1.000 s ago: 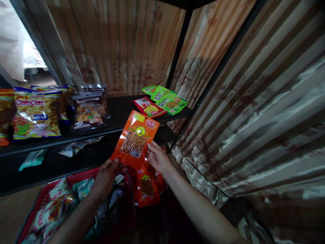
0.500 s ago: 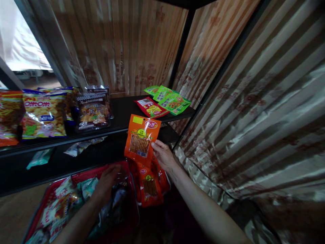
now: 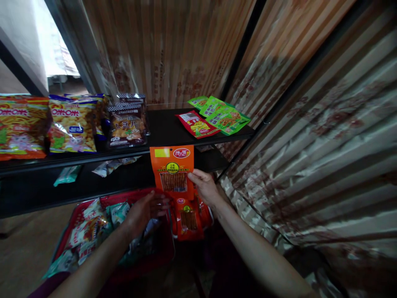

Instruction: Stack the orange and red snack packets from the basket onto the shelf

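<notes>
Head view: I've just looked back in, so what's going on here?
A person's right hand holds an orange snack packet by its right edge, in front of a black shelf. The left hand, fingers loosely open, is near the packet's lower left corner, by a red basket of wrapped snacks; I can't tell whether it touches the packet. More orange packets show just below. On the shelf, a red packet and green packets lie at the right.

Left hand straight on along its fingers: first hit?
Likely the bottom of the held orange snack packet, gripped by the right hand; depth is unclear, so possibly the lower orange packet instead.
</notes>
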Available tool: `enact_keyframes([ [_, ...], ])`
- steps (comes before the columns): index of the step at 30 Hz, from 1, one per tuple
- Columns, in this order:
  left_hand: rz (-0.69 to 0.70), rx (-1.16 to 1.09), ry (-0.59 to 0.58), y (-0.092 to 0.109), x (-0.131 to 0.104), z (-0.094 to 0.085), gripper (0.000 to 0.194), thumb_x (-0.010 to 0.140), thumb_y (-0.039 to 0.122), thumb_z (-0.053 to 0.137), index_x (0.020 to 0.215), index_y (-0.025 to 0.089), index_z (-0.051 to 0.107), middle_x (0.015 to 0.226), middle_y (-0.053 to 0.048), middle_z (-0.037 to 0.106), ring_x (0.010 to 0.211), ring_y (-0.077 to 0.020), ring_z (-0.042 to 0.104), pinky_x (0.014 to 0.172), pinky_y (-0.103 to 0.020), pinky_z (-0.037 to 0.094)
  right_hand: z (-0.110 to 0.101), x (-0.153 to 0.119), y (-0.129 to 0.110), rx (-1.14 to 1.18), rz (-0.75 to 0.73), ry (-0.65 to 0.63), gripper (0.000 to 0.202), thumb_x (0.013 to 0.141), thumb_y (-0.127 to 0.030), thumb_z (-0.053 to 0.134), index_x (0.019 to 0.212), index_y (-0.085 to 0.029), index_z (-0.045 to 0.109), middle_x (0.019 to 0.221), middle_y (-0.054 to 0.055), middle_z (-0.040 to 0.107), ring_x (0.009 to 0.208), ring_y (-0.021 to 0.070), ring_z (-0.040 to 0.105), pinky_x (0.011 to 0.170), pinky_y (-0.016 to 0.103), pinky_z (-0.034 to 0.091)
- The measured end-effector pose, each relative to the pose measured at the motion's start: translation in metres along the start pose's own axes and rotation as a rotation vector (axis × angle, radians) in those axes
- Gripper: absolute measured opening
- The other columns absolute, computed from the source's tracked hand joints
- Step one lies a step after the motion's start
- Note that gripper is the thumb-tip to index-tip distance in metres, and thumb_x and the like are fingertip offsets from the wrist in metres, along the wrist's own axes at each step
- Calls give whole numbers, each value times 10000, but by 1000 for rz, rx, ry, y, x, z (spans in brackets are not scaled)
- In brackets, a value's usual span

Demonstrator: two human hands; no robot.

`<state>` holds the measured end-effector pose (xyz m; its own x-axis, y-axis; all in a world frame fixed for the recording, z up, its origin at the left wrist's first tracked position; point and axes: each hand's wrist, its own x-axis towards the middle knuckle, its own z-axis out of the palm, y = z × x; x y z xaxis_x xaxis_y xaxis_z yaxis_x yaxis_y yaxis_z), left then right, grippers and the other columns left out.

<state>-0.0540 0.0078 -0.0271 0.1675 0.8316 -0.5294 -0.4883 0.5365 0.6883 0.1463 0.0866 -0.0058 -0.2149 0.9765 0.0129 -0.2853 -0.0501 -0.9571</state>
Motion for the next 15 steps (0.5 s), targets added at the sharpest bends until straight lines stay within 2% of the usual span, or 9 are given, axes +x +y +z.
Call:
enact_keyframes([
  [3, 111, 145, 85, -2, 1, -3, 337, 708, 453, 663, 795, 130, 700, 872, -139, 729, 775, -240, 682, 701, -330, 504, 2, 0, -2, 88, 69, 5, 273, 582, -394, 808, 800, -244, 739, 792, 0, 743, 723, 194, 661, 724, 332, 516],
  [6, 234, 235, 219, 1, 1, -6, 342, 639, 472, 709, 720, 140, 689, 725, -93, 709, 638, -201, 647, 603, -292, 473, 1, 2, -3, 141, 121, 21, 284, 567, -366, 821, 801, -229, 737, 768, -2, 743, 669, 168, 656, 685, 299, 515],
  [8, 319, 256, 255, 6, 0, -5, 357, 631, 479, 719, 753, 144, 689, 756, -83, 708, 675, -200, 646, 619, -284, 473, 0, 4, -2, 164, 143, 45, 278, 562, -345, 828, 794, -222, 737, 745, -6, 741, 652, 151, 653, 679, 278, 510],
  [12, 379, 190, 164, 16, -5, 7, 437, 670, 471, 715, 974, 159, 675, 1009, -97, 703, 897, -241, 648, 751, -316, 491, -1, 5, 3, 182, 163, 26, 277, 570, -322, 828, 807, -211, 738, 771, 1, 745, 692, 146, 659, 709, 269, 504],
  [15, 387, 97, 121, 18, -5, 17, 428, 660, 438, 738, 975, 158, 665, 968, -81, 708, 885, -230, 649, 745, -309, 495, 0, 4, 7, 160, 167, -9, 279, 580, -331, 824, 816, -209, 738, 767, 2, 744, 673, 147, 657, 697, 275, 499],
])
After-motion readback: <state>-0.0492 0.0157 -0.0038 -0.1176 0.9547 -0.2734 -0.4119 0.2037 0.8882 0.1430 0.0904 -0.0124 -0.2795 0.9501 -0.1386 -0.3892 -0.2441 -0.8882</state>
